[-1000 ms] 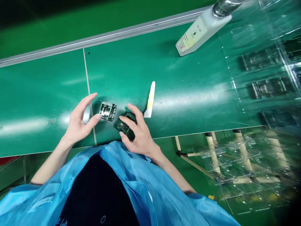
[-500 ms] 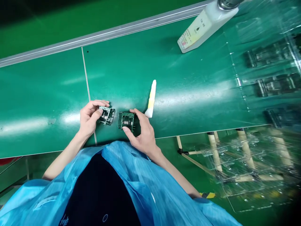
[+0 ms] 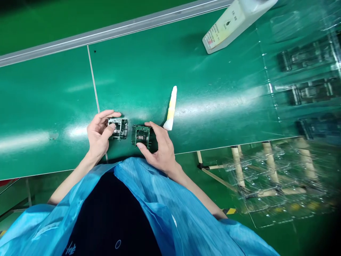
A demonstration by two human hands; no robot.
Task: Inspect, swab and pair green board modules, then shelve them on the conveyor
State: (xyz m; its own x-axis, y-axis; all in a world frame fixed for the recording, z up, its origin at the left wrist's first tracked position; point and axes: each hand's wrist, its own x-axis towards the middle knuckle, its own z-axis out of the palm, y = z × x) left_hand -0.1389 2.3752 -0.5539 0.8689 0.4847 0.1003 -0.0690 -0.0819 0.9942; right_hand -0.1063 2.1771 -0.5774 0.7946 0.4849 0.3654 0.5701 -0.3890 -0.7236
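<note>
Two small, boxy circuit-board assemblies are side by side over the green bench [image 3: 133, 78], a narrow gap between them. My left hand [image 3: 99, 132] grips the left circuit-board assembly [image 3: 121, 128], thumb on its top face and fingers along its far side. With thumb at the near edge and fingertips at the far edge, my right hand [image 3: 161, 145] holds the right circuit-board assembly [image 3: 141, 135], which has pins sticking out at its sides. Just beyond the right fingers lies a white and yellow stick-like tool [image 3: 171, 108], its exact kind unclear.
A white labelled bottle [image 3: 229, 26] stands at the back right. Clear plastic trays [image 3: 287, 89] holding dark assemblies sit at the right end. More clear trays [image 3: 277, 170] rest on a pipe rack below the bench edge. A metal rail [image 3: 117, 32] lines the far edge.
The left circuit-board assembly has turned slightly and now sits squarer to my view. Both hands keep their hold. The whole view has shifted a little.
</note>
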